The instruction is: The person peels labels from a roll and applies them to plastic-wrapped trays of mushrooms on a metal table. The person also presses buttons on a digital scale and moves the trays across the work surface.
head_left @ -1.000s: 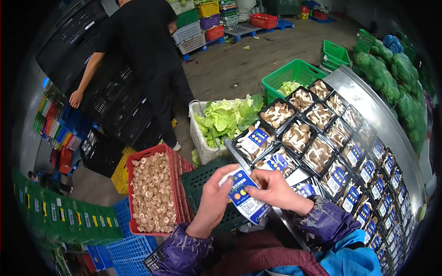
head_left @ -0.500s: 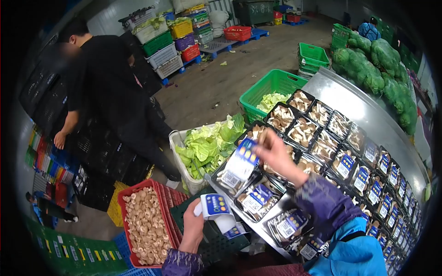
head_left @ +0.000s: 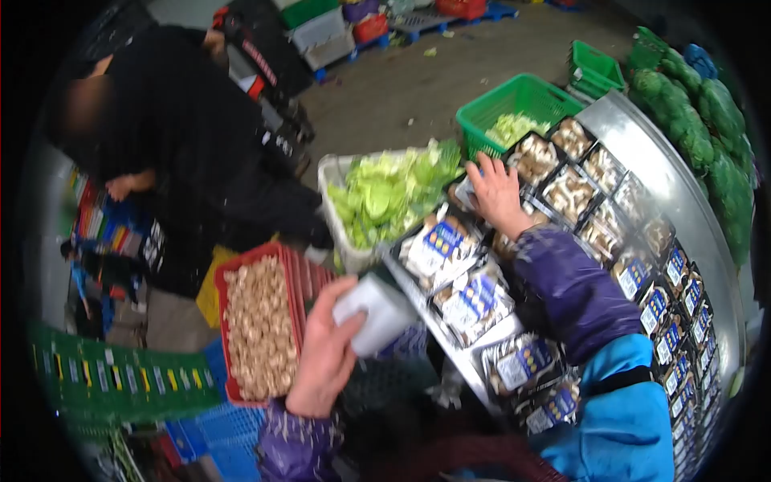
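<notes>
In my left hand (head_left: 321,353) is a strip of labels (head_left: 373,313), its pale backing towards me and bent over near the fingers. My right hand (head_left: 496,194) lies with fingers stretched out over a black mushroom tray (head_left: 461,193) in the left row, partly covering it. Just nearer to me, wrapped packs bear blue and white labels, among them one mushroom pack (head_left: 438,247) and a second mushroom pack (head_left: 474,304) at the table's edge. Unlabelled mushroom trays (head_left: 572,193) stand beyond and right of my right hand.
A metal table (head_left: 634,128) carries rows of packs. Along its left side stand a white crate (head_left: 331,181) of leafy greens, a green crate (head_left: 474,120) and a red crate (head_left: 299,281) of mushrooms. A person in black (head_left: 193,136) bends at left. Green net sacks (head_left: 675,112) are at right.
The label my right hand held is now on the front-left pack, and that hand has moved on to the tray beyond. My left hand has turned the label strip, showing its pale backing.
</notes>
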Demonstrator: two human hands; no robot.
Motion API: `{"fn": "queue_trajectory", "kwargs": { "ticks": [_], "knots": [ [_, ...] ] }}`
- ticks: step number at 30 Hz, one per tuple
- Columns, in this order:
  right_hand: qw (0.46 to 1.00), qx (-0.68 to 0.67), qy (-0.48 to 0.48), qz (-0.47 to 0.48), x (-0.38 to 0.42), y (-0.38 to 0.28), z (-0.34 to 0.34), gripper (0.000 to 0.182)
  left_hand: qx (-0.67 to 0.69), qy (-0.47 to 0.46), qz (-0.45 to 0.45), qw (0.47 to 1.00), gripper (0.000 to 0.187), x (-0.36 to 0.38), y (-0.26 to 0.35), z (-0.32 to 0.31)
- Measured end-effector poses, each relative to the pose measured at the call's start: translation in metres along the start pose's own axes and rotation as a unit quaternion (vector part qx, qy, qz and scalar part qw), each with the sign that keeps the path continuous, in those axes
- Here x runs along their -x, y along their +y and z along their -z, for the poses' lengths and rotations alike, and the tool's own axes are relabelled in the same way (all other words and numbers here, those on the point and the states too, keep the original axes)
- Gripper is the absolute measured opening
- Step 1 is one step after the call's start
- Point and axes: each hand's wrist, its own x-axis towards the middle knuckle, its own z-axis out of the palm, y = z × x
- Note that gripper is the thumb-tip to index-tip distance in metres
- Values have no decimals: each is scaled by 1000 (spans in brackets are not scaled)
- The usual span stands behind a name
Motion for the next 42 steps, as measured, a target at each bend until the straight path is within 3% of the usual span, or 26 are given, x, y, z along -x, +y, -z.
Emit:
{"fn": "queue_trajectory", "kwargs": {
  "ticks": [1, 2, 3, 4, 5, 6, 7, 9, 11, 13, 15, 17, 19, 21, 23, 25, 27, 29, 31, 33, 36, 38, 40, 41, 42],
  "knots": [
    [992, -126, -6, 24, -4, -20, 29, 40, 18, -19, -6, 1000, 40, 0, 6, -2],
    [913, -381, -140, -41, 1, -45, 61, 44, 31, -32, -12, 999, 38, -1, 10, -3],
    [837, -516, -185, 14, 12, -64, 70, 46, 52, -31, -31, 998, 38, -3, 12, -2],
    [713, -650, -262, 6, 28, -89, 99, 48, 90, -25, -33, 995, 39, -5, 16, 0],
    [722, -651, -224, 71, 43, -110, 115, 46, 128, -23, -34, 991, 40, -5, 19, 2],
    [737, -628, -245, 50, 51, -125, 137, 38, 128, -26, -36, 991, 40, -4, 19, 4],
    [691, -664, -284, -21, 59, -136, 142, 30, 157, -10, -53, 986, 41, -3, 19, 6],
    [650, -717, -219, -121, 73, -149, 145, 26, 187, -8, -70, 980, 42, 1, 15, 3],
    [615, -740, -220, -160, 86, -158, 152, 26, 5, -31, -78, 996, 40, 20, -6, -3],
    [691, -676, -195, -165, 99, -166, 152, 29, -62, -61, -39, 995, 28, 27, -27, 1],
    [825, -505, -183, -177, 98, -159, 174, 35, -35, -66, -30, 997, 28, 28, -36, 2],
    [890, -454, 13, -40, 98, -153, 176, 35, -34, -100, 17, 994, 27, 33, -38, 0],
    [931, -358, 12, 71, 104, -147, 172, 34, -36, -126, 62, 989, 28, 35, -42, -1],
    [936, -345, 14, 75, 110, -142, 169, 32, -11, -171, 109, 979, 32, 33, -51, -1],
    [934, -337, 13, 117, 119, -136, 165, 28, -44, -179, 111, 977, 38, 28, -58, -1],
    [923, -372, -9, 102, 121, -119, 175, 21, -70, -159, 95, 980, 37, 17, -66, -2],
    [799, -593, -75, -65, 121, -93, 168, 16, -188, -47, 41, 980, 40, -11, -87, 24],
    [739, -637, -26, -218, 107, -46, 157, 17, -218, 8, -6, 976, 42, -18, -97, 38],
    [694, -643, -13, -324, 95, 5, 133, 24, -217, 33, 7, 976, 44, -10, -86, 25],
    [761, -550, -43, -341, 89, 39, 89, 31, -213, 58, 19, 975, 47, 1, -76, 6],
    [867, -391, -59, -303, 94, 63, 21, 37, -122, -46, 56, 990, 51, 15, -61, -13],
    [933, -228, -96, -260, 97, 57, 17, 28, -84, -75, 72, 991, 51, 28, -41, -23],
    [980, -38, -86, -174, 97, 47, 12, 17, -22, -123, 84, 989, 52, 39, -21, -29],
    [980, 3, -112, -163, 100, 40, 14, 21, -3, -133, 65, 989, 53, 42, -12, -32],
    [985, 52, -66, -147, 101, 34, 23, 26, 10, -128, 54, 990, 54, 44, -4, -34]
  ]
}}
